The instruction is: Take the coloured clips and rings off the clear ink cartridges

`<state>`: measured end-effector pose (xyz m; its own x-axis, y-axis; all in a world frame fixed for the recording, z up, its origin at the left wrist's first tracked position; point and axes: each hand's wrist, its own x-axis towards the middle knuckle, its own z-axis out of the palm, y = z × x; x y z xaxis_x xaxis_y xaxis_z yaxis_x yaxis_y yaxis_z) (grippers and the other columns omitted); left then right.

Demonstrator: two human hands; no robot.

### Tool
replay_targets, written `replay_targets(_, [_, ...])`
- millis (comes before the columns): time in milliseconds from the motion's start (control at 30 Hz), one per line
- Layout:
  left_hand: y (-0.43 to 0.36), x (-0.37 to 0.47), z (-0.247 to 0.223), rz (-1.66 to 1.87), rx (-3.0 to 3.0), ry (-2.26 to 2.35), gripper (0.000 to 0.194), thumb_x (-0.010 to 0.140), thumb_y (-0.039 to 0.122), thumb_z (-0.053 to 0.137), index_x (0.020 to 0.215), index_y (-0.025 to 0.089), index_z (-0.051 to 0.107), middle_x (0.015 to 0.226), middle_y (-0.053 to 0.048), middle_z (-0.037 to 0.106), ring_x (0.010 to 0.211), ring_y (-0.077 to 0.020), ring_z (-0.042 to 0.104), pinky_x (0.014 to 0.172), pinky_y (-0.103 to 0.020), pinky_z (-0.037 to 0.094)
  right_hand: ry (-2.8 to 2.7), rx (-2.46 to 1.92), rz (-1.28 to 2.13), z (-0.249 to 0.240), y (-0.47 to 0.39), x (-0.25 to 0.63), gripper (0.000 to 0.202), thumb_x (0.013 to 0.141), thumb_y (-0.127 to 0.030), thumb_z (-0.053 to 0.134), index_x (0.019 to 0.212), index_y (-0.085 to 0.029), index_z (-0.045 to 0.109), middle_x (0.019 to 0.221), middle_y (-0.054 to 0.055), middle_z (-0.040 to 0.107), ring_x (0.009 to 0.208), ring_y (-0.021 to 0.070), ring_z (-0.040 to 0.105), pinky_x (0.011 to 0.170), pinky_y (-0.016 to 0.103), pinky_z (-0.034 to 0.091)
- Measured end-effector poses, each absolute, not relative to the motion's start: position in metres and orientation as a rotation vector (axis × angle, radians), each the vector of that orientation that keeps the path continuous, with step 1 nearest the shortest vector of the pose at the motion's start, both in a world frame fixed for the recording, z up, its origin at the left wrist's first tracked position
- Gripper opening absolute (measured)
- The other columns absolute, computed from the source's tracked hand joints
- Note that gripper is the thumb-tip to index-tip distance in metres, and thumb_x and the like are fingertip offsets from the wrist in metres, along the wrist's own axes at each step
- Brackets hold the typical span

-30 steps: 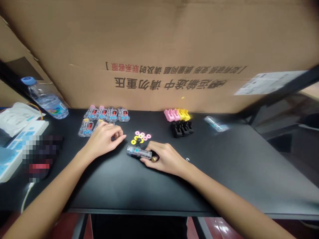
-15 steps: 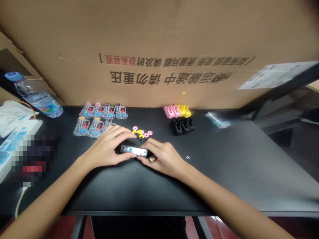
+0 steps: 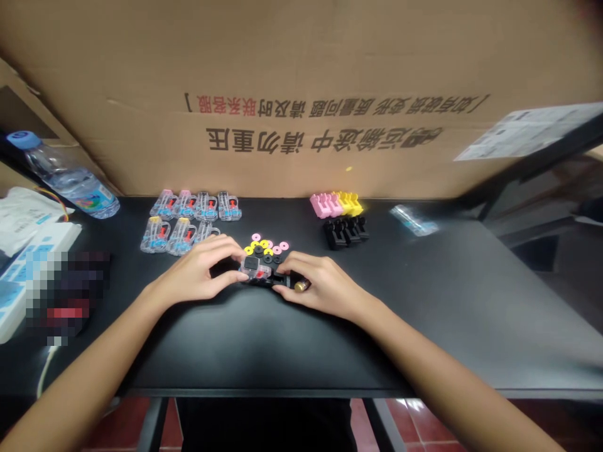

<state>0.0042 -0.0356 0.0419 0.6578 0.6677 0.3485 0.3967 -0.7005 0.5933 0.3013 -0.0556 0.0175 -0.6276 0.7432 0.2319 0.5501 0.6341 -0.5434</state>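
On the black table [image 3: 424, 314], my left hand [image 3: 200, 273] and my right hand [image 3: 320, 285] meet at a small clear plastic case [image 3: 255, 271]. Left fingertips pinch its left end. My right fingers hold a black part [image 3: 277, 280] at its right end, and a small brass-coloured piece [image 3: 301, 286] sits under that hand. Just behind lie several pink, yellow and black rings [image 3: 267, 248]. Finished clear cases [image 3: 191, 216] lie in two rows at the left rear.
Pink clips [image 3: 325, 204], yellow clips [image 3: 349, 202] and black clips [image 3: 346, 231] sit at the rear centre, a clear wrapper [image 3: 413, 221] further right. A water bottle [image 3: 63, 176] and white power strip [image 3: 32, 257] lie left. A cardboard sheet [image 3: 301, 94] walls the back.
My left hand came from the rows of cases to the clear case in front of me and now pinches it. The case has turned, and a black part shows at its right end.
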Motion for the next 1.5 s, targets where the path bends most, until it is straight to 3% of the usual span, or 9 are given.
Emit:
replay_targets(100, [-0.037, 0.003, 0.042, 0.679, 2.366, 0.876, 0.018, 0.100, 0.034, 0.069, 0.111, 0.020, 0.068, 0.107, -0.008, 0.074, 0.098, -0.0227, 0.070, 0.091, -0.039, 0.056, -2.425, -1.009, 0.614, 0.018, -0.055, 0.302, 0.019, 0.100, -0.037, 0.072, 0.110, -0.021, 0.074, 0.100, 0.006, 0.077, 0.083, 0.0200, 0.074, 0.072, 0.030, 0.055])
replay_targets(233, [-0.042, 0.014, 0.033, 0.620, 2.227, 0.925, 0.043, 0.087, 0.045, 0.084, 0.119, 0.023, 0.065, 0.120, -0.008, 0.075, 0.108, -0.0253, 0.071, 0.095, -0.039, 0.057, -2.415, -0.998, 0.638, 0.021, -0.058, 0.298, 0.022, 0.102, -0.039, 0.070, 0.113, -0.022, 0.076, 0.106, 0.007, 0.077, 0.082, 0.0189, 0.074, 0.070, 0.029, 0.056])
replay_targets(367, [-0.044, 0.025, 0.020, 0.657, 2.080, 0.918, 0.033, 0.088, 0.045, 0.085, 0.096, 0.022, 0.063, 0.105, -0.003, 0.078, 0.092, -0.0204, 0.074, 0.084, -0.032, 0.057, -2.254, -0.982, 0.655, 0.027, -0.060, 0.296, 0.026, 0.100, -0.034, 0.068, 0.122, -0.022, 0.075, 0.115, 0.010, 0.074, 0.085, 0.0196, 0.073, 0.070, 0.031, 0.059])
replay_targets(500, [-0.044, 0.026, 0.017, 0.646, 2.047, 0.926, 0.033, 0.089, 0.043, 0.085, 0.092, 0.022, 0.061, 0.103, -0.002, 0.079, 0.091, -0.0193, 0.075, 0.083, -0.030, 0.056, -1.905, -1.097, 0.651, 0.031, -0.062, 0.296, 0.024, 0.102, -0.031, 0.057, 0.109, -0.022, 0.078, 0.101, 0.009, 0.075, 0.074, 0.0195, 0.069, 0.060, 0.032, 0.056])
replay_targets(667, [-0.045, 0.028, 0.017, 0.683, 2.047, 0.937, 0.041, 0.084, 0.045, 0.090, 0.113, 0.023, 0.071, 0.110, -0.005, 0.081, 0.102, -0.0234, 0.077, 0.095, -0.035, 0.059, -1.492, -1.143, 1.035, 0.029, -0.063, 0.295, 0.049, 0.107, -0.057, 0.049, 0.115, -0.019, 0.079, 0.103, 0.011, 0.080, 0.077, 0.0226, 0.075, 0.067, 0.037, 0.064])
replay_targets(767, [-0.046, 0.030, 0.015, 0.716, 2.049, 0.925, 0.036, 0.086, 0.043, 0.089, 0.113, 0.023, 0.077, 0.110, -0.005, 0.083, 0.100, -0.0238, 0.079, 0.094, -0.035, 0.061, -1.421, -1.151, 1.168, 0.027, -0.062, 0.293, 0.063, 0.105, -0.071, 0.047, 0.095, -0.018, 0.080, 0.080, 0.009, 0.078, 0.066, 0.0216, 0.074, 0.064, 0.035, 0.063])
replay_targets(867, [-0.046, 0.031, 0.014, 0.728, 2.063, 0.918, 0.029, 0.086, 0.040, 0.089, 0.108, 0.023, 0.080, 0.108, -0.005, 0.084, 0.096, -0.0232, 0.080, 0.091, -0.034, 0.062, -1.388, -1.159, 1.293, 0.030, -0.063, 0.290, 0.061, 0.100, -0.074, 0.056, 0.090, -0.018, 0.075, 0.062, 0.003, 0.070, 0.048, 0.0171, 0.066, 0.052, 0.032, 0.058])
replay_targets(1067, [-0.045, 0.030, 0.015, 0.727, 2.073, 0.913, 0.030, 0.085, 0.038, 0.090, 0.110, 0.022, 0.081, 0.110, -0.005, 0.084, 0.099, -0.0230, 0.080, 0.096, -0.034, 0.062, -1.427, -1.116, 1.291, 0.037, -0.066, 0.282, 0.041, 0.090, -0.060, 0.080, 0.086, -0.022, 0.067, 0.070, 0.001, 0.070, 0.054, 0.0156, 0.068, 0.054, 0.031, 0.063])
replay_targets(1500, [-0.045, 0.029, 0.013, 0.733, 2.091, 0.841, 0.033, 0.088, 0.035, 0.089, 0.117, 0.021, 0.081, 0.115, -0.007, 0.083, 0.104, -0.0236, 0.080, 0.097, -0.035, 0.061, -1.649, -1.073, 1.206, 0.036, -0.070, 0.284, 0.022, 0.098, -0.037, 0.072, 0.094, -0.017, 0.079, 0.083, 0.006, 0.075, 0.069, 0.0176, 0.072, 0.060, 0.028, 0.061])
